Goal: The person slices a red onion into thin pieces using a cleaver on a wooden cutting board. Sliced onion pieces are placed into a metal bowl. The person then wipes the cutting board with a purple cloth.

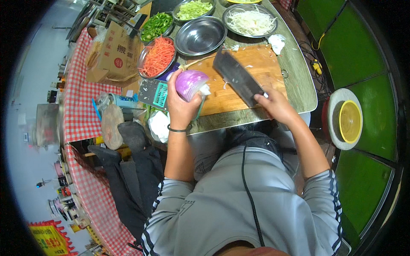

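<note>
My left hand (182, 105) holds a purple onion (189, 82) up near the left edge of the wooden cutting board (266, 70); the onion's right end shows white flesh. In my right hand (274, 104) is a cleaver (237, 75), gripped at its handle, its broad dark blade over the board. White scraps lie on the board. Beyond it stands a steel bowl (201, 36) with nothing in it. Shredded carrot (158, 57) fills a bowl at the left, and sliced green peppers (157, 26) fill another behind it.
White shreds (251, 21) and chopped pale green vegetable (193, 9) fill bowls at the back. A mandoline-like grater (160, 94) lies left, partly behind my left hand. A crumpled white tissue (276, 43) is by the board's far right corner. A cardboard box (117, 52) stands further left.
</note>
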### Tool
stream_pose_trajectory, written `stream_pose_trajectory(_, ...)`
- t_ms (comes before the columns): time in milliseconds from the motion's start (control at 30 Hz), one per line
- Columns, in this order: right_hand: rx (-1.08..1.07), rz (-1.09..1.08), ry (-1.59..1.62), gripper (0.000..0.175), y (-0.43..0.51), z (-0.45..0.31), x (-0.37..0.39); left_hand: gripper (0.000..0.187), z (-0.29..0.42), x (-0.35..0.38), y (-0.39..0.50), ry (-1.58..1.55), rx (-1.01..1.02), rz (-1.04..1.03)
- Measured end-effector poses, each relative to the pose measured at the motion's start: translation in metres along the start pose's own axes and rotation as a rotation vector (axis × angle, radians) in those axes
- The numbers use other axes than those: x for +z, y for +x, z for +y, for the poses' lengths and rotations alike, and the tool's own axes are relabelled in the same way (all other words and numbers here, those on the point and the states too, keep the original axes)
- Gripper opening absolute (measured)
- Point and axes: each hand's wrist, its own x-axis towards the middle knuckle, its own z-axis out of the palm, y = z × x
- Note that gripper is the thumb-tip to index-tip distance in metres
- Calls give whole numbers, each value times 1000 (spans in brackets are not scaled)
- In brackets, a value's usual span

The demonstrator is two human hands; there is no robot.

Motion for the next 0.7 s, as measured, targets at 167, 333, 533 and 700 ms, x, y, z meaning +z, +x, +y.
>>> stream_pose_trajectory(167, 59, 251, 175, 30, -13, 11, -21, 71, 6, 27, -10, 35, 70, -145)
stream_pose_trajectory(333, -68, 428, 207, 24, -15, 54, -27, 66, 23, 116, -15, -63, 366, -211)
stream_pose_trajectory(533, -60, 580, 306, 23, -7, 114, -18, 66, 20, 191, 37, 191, 804, -262)
stream_pose_trajectory(700, -76, 548, 365, 22, -11, 130, -18, 64, 10, 183, 21, 122, 718, -431)
